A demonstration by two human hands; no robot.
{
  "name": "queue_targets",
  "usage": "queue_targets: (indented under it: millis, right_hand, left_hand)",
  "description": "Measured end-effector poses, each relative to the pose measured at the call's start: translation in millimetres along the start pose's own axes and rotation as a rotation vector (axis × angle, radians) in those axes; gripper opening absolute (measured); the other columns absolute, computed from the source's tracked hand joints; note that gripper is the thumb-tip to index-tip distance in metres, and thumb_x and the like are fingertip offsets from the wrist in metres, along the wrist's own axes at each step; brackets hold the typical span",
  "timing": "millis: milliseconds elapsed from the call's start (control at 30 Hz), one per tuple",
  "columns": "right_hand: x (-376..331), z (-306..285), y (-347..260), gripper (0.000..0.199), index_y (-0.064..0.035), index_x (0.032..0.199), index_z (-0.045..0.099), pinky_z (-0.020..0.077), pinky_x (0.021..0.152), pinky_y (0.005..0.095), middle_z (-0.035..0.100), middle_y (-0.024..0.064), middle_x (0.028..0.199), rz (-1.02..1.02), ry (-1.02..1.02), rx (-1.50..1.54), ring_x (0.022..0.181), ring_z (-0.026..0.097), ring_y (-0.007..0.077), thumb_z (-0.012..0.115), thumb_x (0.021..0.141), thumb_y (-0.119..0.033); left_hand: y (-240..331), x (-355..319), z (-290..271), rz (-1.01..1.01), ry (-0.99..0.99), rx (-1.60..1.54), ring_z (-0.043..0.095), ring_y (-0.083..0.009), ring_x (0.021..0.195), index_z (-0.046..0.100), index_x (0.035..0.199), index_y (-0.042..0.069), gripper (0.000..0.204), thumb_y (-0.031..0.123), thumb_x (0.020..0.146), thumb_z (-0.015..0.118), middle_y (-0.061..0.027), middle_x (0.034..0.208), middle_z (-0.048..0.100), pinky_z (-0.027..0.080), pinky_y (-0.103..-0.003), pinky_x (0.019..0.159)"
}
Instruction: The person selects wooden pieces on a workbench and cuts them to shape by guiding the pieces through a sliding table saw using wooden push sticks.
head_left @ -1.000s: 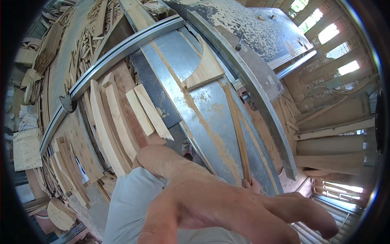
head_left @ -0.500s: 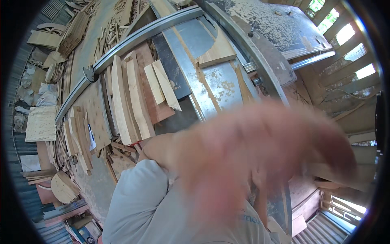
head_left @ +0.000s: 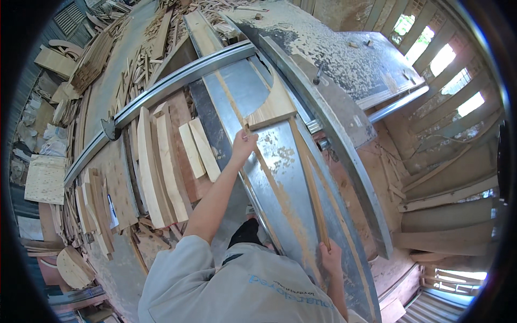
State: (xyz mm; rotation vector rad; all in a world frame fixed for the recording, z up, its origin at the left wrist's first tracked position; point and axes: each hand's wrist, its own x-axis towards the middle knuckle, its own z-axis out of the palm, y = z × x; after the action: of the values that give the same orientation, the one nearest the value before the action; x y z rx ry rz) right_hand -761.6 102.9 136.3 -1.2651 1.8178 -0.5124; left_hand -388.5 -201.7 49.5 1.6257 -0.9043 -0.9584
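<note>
My left hand (head_left: 245,142) reaches forward over the grey metal saw table (head_left: 280,161) and grips the near left corner of a pale curved wooden board (head_left: 272,107) lying flat on it. My right hand (head_left: 329,257) is low at the table's near end, closed around the near end of a long thin wooden strip (head_left: 311,185) that runs away from me along the table to the board. A sawdust line (head_left: 269,177) runs down the table between my hands. My grey shirt hides the table's near edge.
Several cut curved boards (head_left: 156,167) and two short pale pieces (head_left: 199,148) lie left of the table beside a curved metal rail (head_left: 177,86). A sawdust-covered bench (head_left: 344,59) stands beyond. Wood offcuts (head_left: 91,59) are piled at the far left. Slatted wooden walls close the right side.
A hand that was close to the camera and blurred has dropped away. Now both of my hands are down on the table, on the board and the strip.
</note>
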Motion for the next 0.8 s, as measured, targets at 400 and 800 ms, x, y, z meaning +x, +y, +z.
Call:
queue_targets:
  millis: [400,800]
  right_hand:
    - [135.0,46.7,-86.1,0.019,0.0014,0.087,0.060,0.0435,0.061,0.0361,0.054,0.0140,0.066,-0.090,0.072,-0.007,0.062,0.052,0.0219,0.059,0.091,-0.018]
    - [146.4,57.5,-63.3,0.020,0.0002,0.085,0.060,0.0420,0.056,0.0296,0.055,0.0030,0.065,0.080,0.059,0.219,0.060,0.052,0.0112,0.057,0.093,-0.018]
  left_hand:
    - [31.4,124.8,64.3,0.050,0.138,0.070,0.065,-0.0276,0.096,0.056,0.111,-0.006,0.046,0.029,0.085,0.071,-0.0193,0.103,0.066,0.051,-0.036,0.084]
    - [42.3,164.2,35.1,0.497,0.044,0.469,0.053,-0.0347,0.103,0.058,0.118,0.002,0.057,0.019,0.070,0.082,-0.0163,0.110,0.059,0.044,-0.041,0.092]
